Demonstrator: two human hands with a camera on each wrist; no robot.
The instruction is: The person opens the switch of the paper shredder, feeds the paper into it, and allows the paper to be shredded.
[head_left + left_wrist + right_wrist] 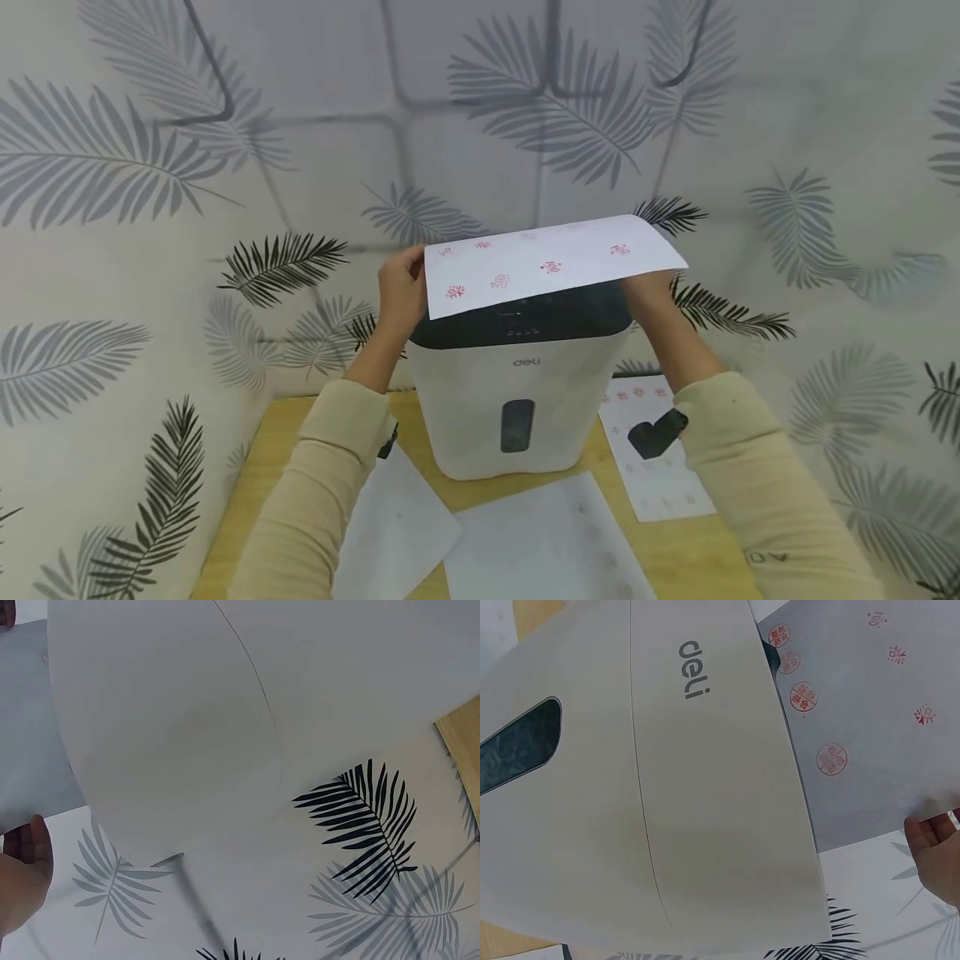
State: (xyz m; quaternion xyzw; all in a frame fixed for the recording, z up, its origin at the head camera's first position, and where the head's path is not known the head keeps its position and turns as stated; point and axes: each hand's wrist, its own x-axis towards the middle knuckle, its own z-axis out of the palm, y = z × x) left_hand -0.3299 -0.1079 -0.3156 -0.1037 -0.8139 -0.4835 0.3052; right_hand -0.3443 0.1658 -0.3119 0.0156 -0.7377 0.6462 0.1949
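Both hands hold a stamped sheet of paper (551,260) by its two sides, up over the dark lid (525,321) of a white paper shredder (457,408). The left hand (400,293) pinches the sheet's left edge with its fingers curled. The right hand (651,292) grips the opposite side, partly hidden beneath the paper in the head view; from the right wrist its bent fingers are seen at the edge. The sheet lies slanted, hiding the rear of the lid, and its far right corner bends down a little. Small red prints dot its upper face, while round red seals (some crossed inside) show on the face seen from the right wrist.

The shredder stands upright on a wooden tabletop (678,554), its front bearing a "deli" logo (527,362) and a dark window (517,425). In front of it lie a left loose sheet (401,533) and a middle loose sheet (536,546), meeting at a corner. To the right, near the right forearm, lies another sheet with rows of red prints (633,454). Behind everything hangs a pale backdrop (315,183) patterned with grey and black fronds.
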